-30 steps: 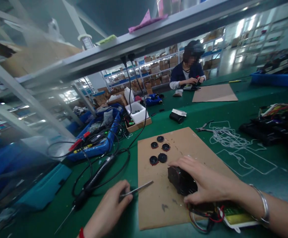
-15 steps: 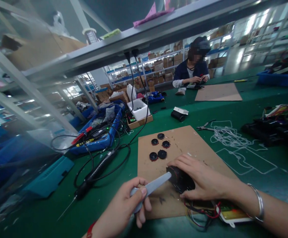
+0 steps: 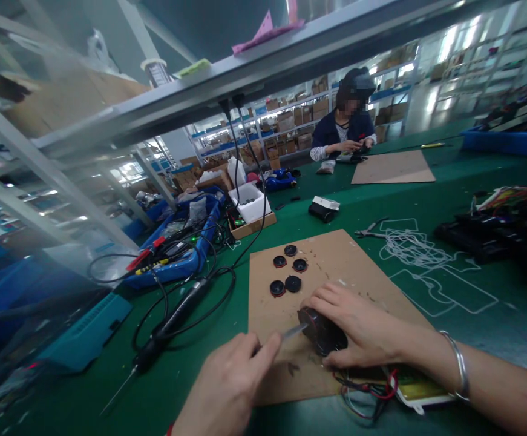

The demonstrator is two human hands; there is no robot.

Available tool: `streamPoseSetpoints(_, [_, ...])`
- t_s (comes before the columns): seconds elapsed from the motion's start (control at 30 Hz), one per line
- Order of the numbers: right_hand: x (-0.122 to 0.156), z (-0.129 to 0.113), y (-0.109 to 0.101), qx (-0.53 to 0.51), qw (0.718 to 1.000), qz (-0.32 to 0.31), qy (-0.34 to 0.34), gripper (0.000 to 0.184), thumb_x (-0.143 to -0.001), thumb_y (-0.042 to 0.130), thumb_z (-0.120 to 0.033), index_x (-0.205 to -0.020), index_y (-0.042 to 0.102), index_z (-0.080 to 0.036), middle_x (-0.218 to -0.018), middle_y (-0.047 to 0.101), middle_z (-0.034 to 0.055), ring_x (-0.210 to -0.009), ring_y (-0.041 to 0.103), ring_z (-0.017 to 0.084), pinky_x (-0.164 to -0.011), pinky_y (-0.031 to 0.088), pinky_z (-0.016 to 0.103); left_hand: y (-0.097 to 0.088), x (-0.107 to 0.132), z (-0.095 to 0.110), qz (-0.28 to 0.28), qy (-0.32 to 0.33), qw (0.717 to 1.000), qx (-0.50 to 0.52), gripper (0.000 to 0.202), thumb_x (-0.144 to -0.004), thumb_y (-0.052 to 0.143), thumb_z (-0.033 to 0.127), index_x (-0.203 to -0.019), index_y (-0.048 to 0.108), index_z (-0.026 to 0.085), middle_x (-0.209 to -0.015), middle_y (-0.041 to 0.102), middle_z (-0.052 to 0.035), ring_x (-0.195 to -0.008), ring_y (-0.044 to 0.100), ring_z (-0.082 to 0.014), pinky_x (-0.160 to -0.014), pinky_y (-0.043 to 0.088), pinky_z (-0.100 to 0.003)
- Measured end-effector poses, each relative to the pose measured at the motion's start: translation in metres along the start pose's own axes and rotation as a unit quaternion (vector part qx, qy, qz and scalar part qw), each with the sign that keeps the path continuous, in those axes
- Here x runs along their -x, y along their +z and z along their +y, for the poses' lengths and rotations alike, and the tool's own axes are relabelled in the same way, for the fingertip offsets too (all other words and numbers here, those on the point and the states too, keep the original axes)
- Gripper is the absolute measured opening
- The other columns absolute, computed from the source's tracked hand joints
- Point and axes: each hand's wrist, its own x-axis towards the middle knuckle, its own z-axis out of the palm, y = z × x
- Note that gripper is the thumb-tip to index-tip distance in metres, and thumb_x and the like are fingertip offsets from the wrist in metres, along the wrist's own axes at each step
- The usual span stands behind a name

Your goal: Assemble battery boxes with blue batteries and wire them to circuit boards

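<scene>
My left hand [image 3: 231, 378] is closed around a flat grey blade-like tool [image 3: 294, 331]; its tip meets the near-left face of a black housing [image 3: 321, 332]. My right hand [image 3: 358, 324] wraps over that housing from the right and presses it on the cardboard sheet [image 3: 270, 363]. A reddish line runs along the housing's end. Red, black and other thin wires [image 3: 372, 390] lie below the right wrist, beside a yellow-and-white part [image 3: 420, 390]. Several round black discs, like small speakers [image 3: 293, 284], some with red rims, lie on the cardboard beyond my hands.
Left of the cardboard lies a black pen-shaped tool [image 3: 172, 324] with a long thin tip and a looping cable. A blue bin [image 3: 172, 269] stands behind it. Pliers [image 3: 371, 230] and tangled white cord [image 3: 415, 248] lie right. Across the table sits another person [image 3: 342, 130].
My left hand has rolled over, knuckles now up, with the tool turned edge-on at the housing. My right hand keeps its hold. The whole view has shifted slightly.
</scene>
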Motion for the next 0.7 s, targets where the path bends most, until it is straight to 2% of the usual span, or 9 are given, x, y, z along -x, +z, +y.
streamPoseSetpoints(0.1, [-0.001, -0.003, 0.003, 0.018, 1.000, 0.004, -0.004, 0.063, -0.061, 0.073, -0.044, -0.115, 0.055, -0.018, -0.104, 0.055, 0.0106, -0.095, 0.046, 0.028, -0.084, 0.040, 0.045, 0.001, 0.005, -0.004, -0.014, 0.058, 0.993, -0.103, 0.055, -0.082, 0.036, 0.006, -0.134, 0.044, 0.023, -0.093, 0.062, -0.0104, -0.079, 0.057, -0.0243, -0.069, 0.048, -0.038])
streamPoseSetpoints(0.23, [0.000, -0.003, 0.009, 0.027, 1.000, 0.005, -0.005, 0.064, -0.058, 0.075, -0.044, -0.114, 0.056, -0.018, -0.104, 0.055, 0.0116, -0.095, 0.046, 0.030, -0.082, 0.040, 0.045, -0.006, 0.000, 0.001, -0.028, -0.058, 0.991, 0.117, 0.032, -0.090, 0.039, 0.027, -0.116, 0.058, 0.024, -0.090, 0.060, -0.0060, -0.080, 0.055, -0.0198, -0.074, 0.047, -0.033])
streamPoseSetpoints(0.27, [0.000, -0.003, 0.010, 0.027, 1.000, 0.007, -0.008, 0.066, -0.058, 0.075, -0.044, -0.115, 0.056, -0.018, -0.104, 0.055, 0.0115, -0.095, 0.046, 0.030, -0.082, 0.040, 0.045, -0.009, -0.004, 0.003, -0.064, -0.110, 0.969, 0.213, 0.029, -0.089, 0.041, 0.033, -0.107, 0.061, 0.022, -0.082, 0.058, -0.0036, -0.071, 0.053, -0.0165, -0.067, 0.047, -0.028])
streamPoseSetpoints(0.33, [0.000, -0.002, 0.012, 0.027, 0.999, 0.013, -0.014, 0.067, -0.057, 0.076, -0.045, -0.115, 0.056, -0.018, -0.103, 0.055, 0.0114, -0.095, 0.046, 0.030, -0.082, 0.041, 0.045, -0.014, -0.011, 0.006, -0.166, -0.195, 0.880, 0.401, 0.027, -0.082, 0.048, 0.043, -0.086, 0.060, 0.018, -0.063, 0.047, 0.0022, -0.049, 0.039, -0.0097, -0.046, 0.037, -0.020])
streamPoseSetpoints(0.4, [0.000, -0.001, 0.012, 0.026, 0.999, 0.019, -0.017, 0.067, -0.057, 0.074, -0.048, -0.114, 0.056, -0.018, -0.102, 0.056, 0.0117, -0.095, 0.046, 0.031, -0.081, 0.041, 0.045, -0.016, -0.018, 0.008, -0.241, -0.230, 0.790, 0.515, 0.031, -0.074, 0.055, 0.048, -0.069, 0.051, 0.018, -0.054, 0.037, 0.0062, -0.039, 0.026, -0.0063, -0.037, 0.025, -0.019])
streamPoseSetpoints(0.43, [0.000, 0.000, 0.013, 0.025, 0.999, 0.023, -0.015, 0.066, -0.058, 0.073, -0.051, -0.113, 0.057, -0.018, -0.102, 0.056, 0.0120, -0.095, 0.046, 0.031, -0.080, 0.041, 0.045, -0.016, -0.020, 0.008, -0.256, -0.230, 0.772, 0.534, 0.033, -0.072, 0.057, 0.049, -0.066, 0.046, 0.019, -0.052, 0.038, 0.0064, -0.037, 0.025, -0.0058, -0.037, 0.025, -0.019])
streamPoseSetpoints(0.5, [-0.001, 0.000, 0.013, 0.024, 0.999, 0.027, -0.011, 0.063, -0.061, 0.070, -0.056, -0.110, 0.058, -0.018, -0.101, 0.057, 0.0121, -0.093, 0.047, 0.031, -0.077, 0.042, 0.045, -0.015, -0.022, 0.008, -0.235, -0.209, 0.815, 0.487, 0.031, -0.073, 0.056, 0.046, -0.064, 0.044, 0.019, -0.054, 0.044, 0.0039, -0.041, 0.034, -0.0076, -0.043, 0.030, -0.020])
streamPoseSetpoints(0.6, [-0.002, -0.001, 0.013, 0.035, 0.999, 0.025, -0.011, 0.052, -0.066, 0.066, -0.057, -0.101, 0.059, -0.018, -0.096, 0.058, 0.0110, -0.090, 0.049, 0.030, -0.075, 0.042, 0.044, -0.009, -0.017, 0.008, -0.138, -0.132, 0.956, 0.221, 0.017, -0.083, 0.047, 0.030, -0.071, 0.051, 0.018, -0.068, 0.056, -0.0022, -0.060, 0.050, -0.0144, -0.057, 0.035, -0.025])
streamPoseSetpoints(0.7, [-0.003, -0.003, 0.015, 0.053, 0.998, 0.022, -0.008, 0.044, -0.068, 0.067, -0.053, -0.094, 0.059, -0.018, -0.094, 0.058, 0.0108, -0.090, 0.049, 0.029, -0.076, 0.042, 0.044, -0.002, -0.010, 0.008, -0.100, -0.035, 0.993, -0.052, 0.022, -0.084, 0.036, 0.012, -0.087, 0.058, 0.018, -0.081, 0.062, -0.0085, -0.071, 0.056, -0.0215, -0.063, 0.036, -0.030])
